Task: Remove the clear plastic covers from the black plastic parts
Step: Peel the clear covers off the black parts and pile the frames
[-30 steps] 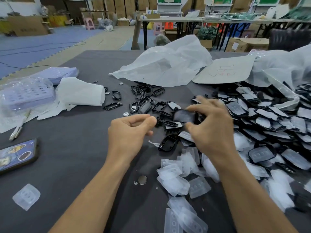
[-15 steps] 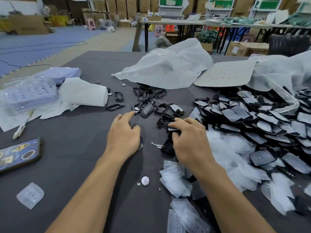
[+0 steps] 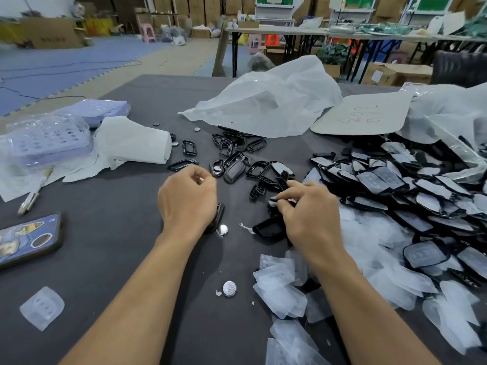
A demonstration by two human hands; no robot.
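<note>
My right hand (image 3: 308, 214) curls its fingers round a black plastic part (image 3: 282, 205), with a pale clear cover (image 3: 273, 201) at the fingertips. Another bare black part (image 3: 268, 229) lies just below that hand. My left hand (image 3: 187, 196) hovers with curled fingers, thumb and forefinger pinching something small and pale that I cannot make out. A black part (image 3: 220, 214) pokes out from under its palm. A heap of covered black parts (image 3: 395, 185) fills the right side. Removed clear covers (image 3: 279, 293) lie near my right forearm. Bare black frames (image 3: 232, 159) are scattered ahead.
A phone (image 3: 29, 238) lies at the left edge, a lone clear cover (image 3: 42, 308) near it. Two coin cells (image 3: 229, 288) (image 3: 223, 229) lie between my arms. Purple trays (image 3: 44, 138), white tissue (image 3: 131, 140), a white bag (image 3: 263, 106) and a cardboard sheet (image 3: 361, 114) are farther back.
My left hand lifted off the table and curled its fingers. My right hand shifted slightly right and took hold of a black part at the pile's edge.
</note>
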